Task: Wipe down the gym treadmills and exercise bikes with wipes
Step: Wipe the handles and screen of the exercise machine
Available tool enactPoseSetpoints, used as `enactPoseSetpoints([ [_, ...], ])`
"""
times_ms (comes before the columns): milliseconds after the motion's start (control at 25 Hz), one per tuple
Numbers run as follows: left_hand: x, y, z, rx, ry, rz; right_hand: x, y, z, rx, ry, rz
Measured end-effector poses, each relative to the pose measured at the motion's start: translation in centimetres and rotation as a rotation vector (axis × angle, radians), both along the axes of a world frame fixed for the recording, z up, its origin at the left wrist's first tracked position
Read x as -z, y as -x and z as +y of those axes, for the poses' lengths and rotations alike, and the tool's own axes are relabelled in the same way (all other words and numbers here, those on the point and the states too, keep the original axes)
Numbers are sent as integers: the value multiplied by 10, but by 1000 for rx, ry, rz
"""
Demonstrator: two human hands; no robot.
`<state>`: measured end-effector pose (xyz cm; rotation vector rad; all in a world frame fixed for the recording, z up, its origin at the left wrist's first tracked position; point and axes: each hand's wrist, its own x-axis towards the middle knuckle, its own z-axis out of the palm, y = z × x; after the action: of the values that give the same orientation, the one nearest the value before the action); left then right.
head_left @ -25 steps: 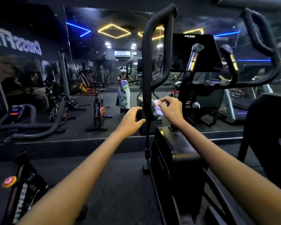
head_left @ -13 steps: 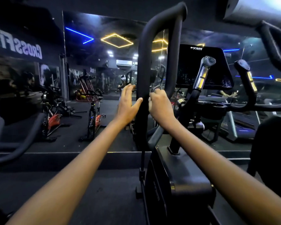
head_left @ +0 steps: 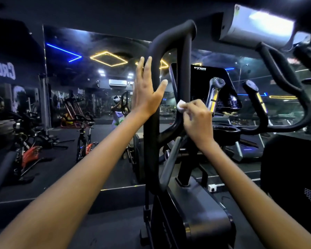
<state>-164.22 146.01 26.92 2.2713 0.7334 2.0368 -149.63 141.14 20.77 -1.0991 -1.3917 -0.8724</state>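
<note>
Raised since the earlier frame: left hand (head_left: 147, 92), fingers straight, flat against the looped handle (head_left: 152, 123). Lowered: right hand (head_left: 198, 121), pinching the wipe (head_left: 181, 106) onto the inner bar, beside the left thumb. Soft, light, easily bunched; best pinched at its middle. Stiff, fixed handle.

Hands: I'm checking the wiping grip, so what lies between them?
In the head view, the black loop handle and its open gap separate the left hand from the right hand pinching the wipe.
</note>
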Motion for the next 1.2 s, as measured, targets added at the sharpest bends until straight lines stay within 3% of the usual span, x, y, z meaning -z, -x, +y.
enactPoseSetpoints([
  [160, -30, -10, 10, -106, -26, 14, -52, -11, 10, -17, -91, -58],
  [360, -23, -12, 27, -40, -49, -19, -16, -17, 7, -16, -75, -128],
  [560, -23, -12, 25, -41, -43, -21, -122, -13, 24, -19, -137, -81],
  [720, -22, -12, 24, -36, -51, -36, -199, -13, 31, -31, -138, 138],
  [920, -22, -13, 24, -32, -48, -50, -195, 7, 36, -27, -53, -192],
  [1080, -22, -13, 22, -30, -56, -53, -223, -2, 30, 57, -63, 40],
  [1200, -21, -14, 21, -32, -54, -63, -199, 27, 39, -31, -40, -189],
])
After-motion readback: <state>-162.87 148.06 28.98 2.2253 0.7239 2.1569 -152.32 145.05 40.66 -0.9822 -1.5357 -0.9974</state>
